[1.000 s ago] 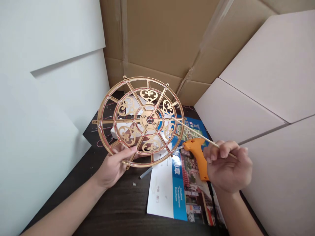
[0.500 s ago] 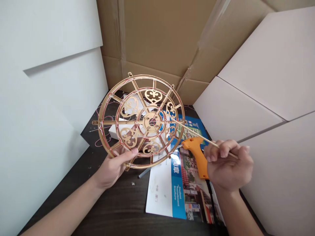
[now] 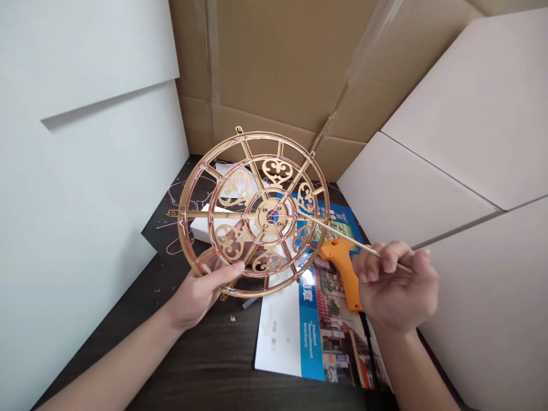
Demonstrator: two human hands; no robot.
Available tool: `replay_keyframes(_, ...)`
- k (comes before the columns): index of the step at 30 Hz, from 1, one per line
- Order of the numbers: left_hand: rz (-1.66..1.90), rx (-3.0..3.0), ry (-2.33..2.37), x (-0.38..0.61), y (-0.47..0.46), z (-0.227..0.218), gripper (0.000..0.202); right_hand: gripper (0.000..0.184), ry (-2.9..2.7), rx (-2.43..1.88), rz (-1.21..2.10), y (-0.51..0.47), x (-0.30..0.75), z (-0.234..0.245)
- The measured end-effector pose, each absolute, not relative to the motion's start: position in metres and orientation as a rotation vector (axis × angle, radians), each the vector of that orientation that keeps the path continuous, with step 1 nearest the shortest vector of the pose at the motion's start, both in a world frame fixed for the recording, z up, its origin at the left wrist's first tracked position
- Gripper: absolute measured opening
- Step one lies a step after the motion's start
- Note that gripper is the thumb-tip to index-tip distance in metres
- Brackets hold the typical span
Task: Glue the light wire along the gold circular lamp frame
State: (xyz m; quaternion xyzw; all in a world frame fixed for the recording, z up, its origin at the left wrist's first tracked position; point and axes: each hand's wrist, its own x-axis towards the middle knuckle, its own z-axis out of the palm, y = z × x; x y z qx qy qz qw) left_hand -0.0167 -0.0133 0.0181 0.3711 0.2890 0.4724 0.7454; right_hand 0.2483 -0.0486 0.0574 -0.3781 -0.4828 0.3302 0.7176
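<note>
My left hand (image 3: 205,288) grips the lower left rim of a round gold openwork frame (image 3: 210,214), thumb in front and fingers behind. The frame is tilted up above the table, with spokes, rings and heart-shaped scrollwork. Thin red and white wires (image 3: 295,264) run along its rings and spokes. In my right hand (image 3: 398,282) is a thin wooden stick (image 3: 346,237), pinched between the fingers. Its far end reaches the right part of the frame near the inner ring; whether it touches is unclear.
An orange glue gun (image 3: 345,271) with a black cable lies on a brochure (image 3: 311,348) beneath my right hand. Behind the frame are a white box (image 3: 204,225) and loose wires (image 3: 173,245) on the dark table (image 3: 205,365). Cardboard (image 3: 282,63) and white panels (image 3: 98,171) surround the table.
The gold frame has shifted slightly right and turned a little in my left hand. The stick's tip stays near the inner ring; my right hand has barely moved.
</note>
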Motion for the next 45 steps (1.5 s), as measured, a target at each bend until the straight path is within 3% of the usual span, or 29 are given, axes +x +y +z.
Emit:
replay_keyframes(20, 1.075, 0.707, 0.646, -0.016, -0.013, 0.021, 0.059, 0.048, -0.955, -0.682, 0.992, -0.046, 0.259, 0.062)
replay_keyframes(32, 1.087, 0.733, 0.669, -0.014, -0.014, 0.024, 0.063, 0.053, -1.185, -0.9, 0.584, -0.053, 0.248, 0.052)
replay_keyframes(45, 1.038, 0.732, 0.662, -0.016, -0.015, 0.022, 0.059, 0.048, -1.166, -0.818, 0.597, -0.051, 0.243, 0.051)
